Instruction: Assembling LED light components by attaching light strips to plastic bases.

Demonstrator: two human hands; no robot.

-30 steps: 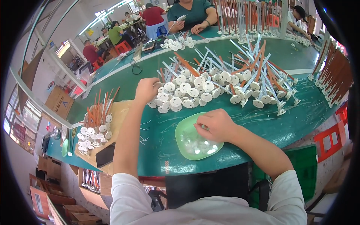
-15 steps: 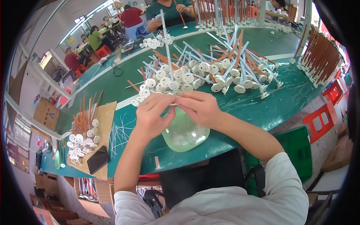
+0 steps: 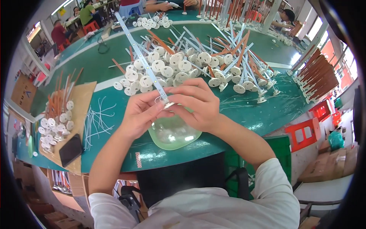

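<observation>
Both my hands hold a light strip [image 3: 142,59], a long, narrow white strip dotted with small yellowish squares. It leans up and to the left from its small round white base [image 3: 168,105]. My left hand [image 3: 139,112] pinches the base with thumb and fingers from the left. My right hand [image 3: 196,105] has its fingers closed at the base's right side, where thin white wires show. Just below the hands stands a translucent green bowl [image 3: 175,135], partly covered by them. Beyond them lies a heap of similar strips with round white bases [image 3: 175,66].
On brown cardboard [image 3: 85,110] at the left lie more strips and a dark phone [image 3: 71,150]. Loose white wires [image 3: 98,120] lie beside it on the green table [image 3: 114,156]. Brown strips [image 3: 319,76] stand in rows at the right. Co-workers sit across the table.
The strip has tipped from nearly upright to a lean toward the left, and its lit-up face now shows. My hands have turned the base. The whole view has shifted.
</observation>
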